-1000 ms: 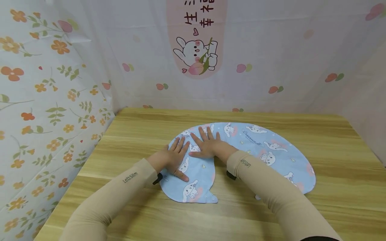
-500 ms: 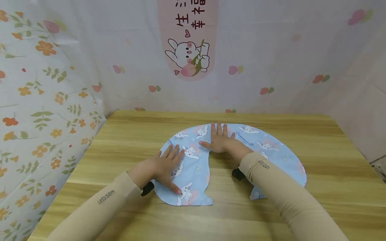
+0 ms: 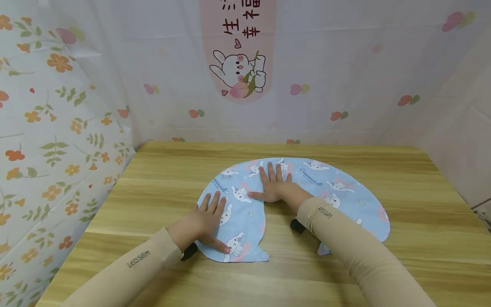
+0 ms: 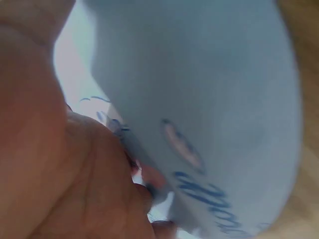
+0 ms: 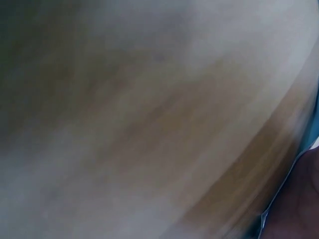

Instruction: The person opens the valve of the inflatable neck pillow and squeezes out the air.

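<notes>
An arch-shaped light-blue cloth [image 3: 251, 224] lies spread on the table, printed with white long-eared cartoon dogs and dark lettering. Small pointed tabs end its two arms. My left hand [image 3: 207, 224] rests flat on the left arm of the cloth near its outer edge, fingers spread and thumb out. On the upper middle, by the inner curve, lies my right hand [image 3: 273, 188] with its fingers spread. The left wrist view shows the palm [image 4: 79, 179] beside the printed cloth close up. Blurred wood grain fills most of the right wrist view, with part of the hand [image 5: 299, 199] at lower right.
The wood-grain table [image 3: 161, 187] stretches out around the cloth. Behind it hangs a pale curtain [image 3: 326, 55] with a rabbit print, and a flowered sheet [image 3: 65, 162] closes off the left side. My right forearm covers part of the cloth's right arm.
My left hand has slid down and left toward the cloth's outer edge. My right hand shifted right, then slightly back toward me and left. The head view has also shifted a little.
</notes>
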Demonstrator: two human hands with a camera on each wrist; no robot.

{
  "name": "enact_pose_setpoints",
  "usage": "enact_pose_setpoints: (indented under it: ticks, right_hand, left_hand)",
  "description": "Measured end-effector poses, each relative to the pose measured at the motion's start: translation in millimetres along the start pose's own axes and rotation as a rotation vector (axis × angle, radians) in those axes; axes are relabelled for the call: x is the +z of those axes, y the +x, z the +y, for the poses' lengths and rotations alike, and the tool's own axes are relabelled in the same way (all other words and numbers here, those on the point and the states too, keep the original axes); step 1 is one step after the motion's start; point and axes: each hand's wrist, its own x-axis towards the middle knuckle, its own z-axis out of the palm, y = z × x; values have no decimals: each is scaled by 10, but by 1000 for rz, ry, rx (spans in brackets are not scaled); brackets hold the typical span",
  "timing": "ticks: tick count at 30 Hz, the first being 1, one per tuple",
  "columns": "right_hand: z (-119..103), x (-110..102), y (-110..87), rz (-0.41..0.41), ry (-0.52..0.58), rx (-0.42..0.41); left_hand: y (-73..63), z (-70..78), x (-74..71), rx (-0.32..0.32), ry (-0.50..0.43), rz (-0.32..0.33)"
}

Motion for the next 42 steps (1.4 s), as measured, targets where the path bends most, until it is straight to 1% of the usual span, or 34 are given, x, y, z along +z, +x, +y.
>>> enact_pose_setpoints:
  ticks: [3, 6, 9, 13, 16, 18, 20, 22, 25, 27, 29, 32, 34, 38, 40, 42]
  right_hand:
    - [-1, -23, -19, 3, -8, 8]
    - [1, -48, -46, 11, -8, -15]
    - [13, -64, -89, 6, -17, -49]
    - [43, -94, -183, 0, -69, -96]
    - [49, -140, -278, 4, -88, -127]
    - [79, -172, -365, 20, -70, -144]
    - [141, -201, -498, 52, -36, -157]
    - [262, -221, -648, 95, -4, -172]
    - [497, -244, -912, 168, 35, -183]
    - [678, -244, -1085, 213, 62, -180]
    - [869, -232, -1265, 258, 94, -170]
    - [1185, -184, -1513, 309, 147, -159]
    - [1396, -132, -1656, 327, 185, -153]
    - [1741, 1, -1838, 341, 267, -161]
    - [1836, 74, -1880, 334, 305, -166]
    - [1883, 140, -1892, 338, 323, -185]
  left_hand:
    - [-8, -85, 38, 18, -2, 13]
    - [-26, -175, 76, 13, 6, 15]
    - [-34, -231, 98, -5, 8, -4]
    - [-24, -251, 99, -14, 12, -37]
    - [-33, -275, 103, -29, 8, -43]
    - [-50, -293, 99, -39, 13, -39]
    - [-86, -311, 84, -33, 9, -28]
    - [-126, -330, 58, -17, -13, -14]
    - [-172, -387, 48, 5, -61, 24]
    - [-201, -434, 46, 12, -88, 55]
    - [-225, -473, 54, 15, -95, 81]
    - [-267, -500, 58, 32, -103, 102]
    - [-290, -500, 61, 55, -114, 117]
    - [-317, -482, 65, 118, -138, 161]
    - [-327, -480, 77, 133, -153, 173]
    - [-333, -481, 84, 138, -158, 171]
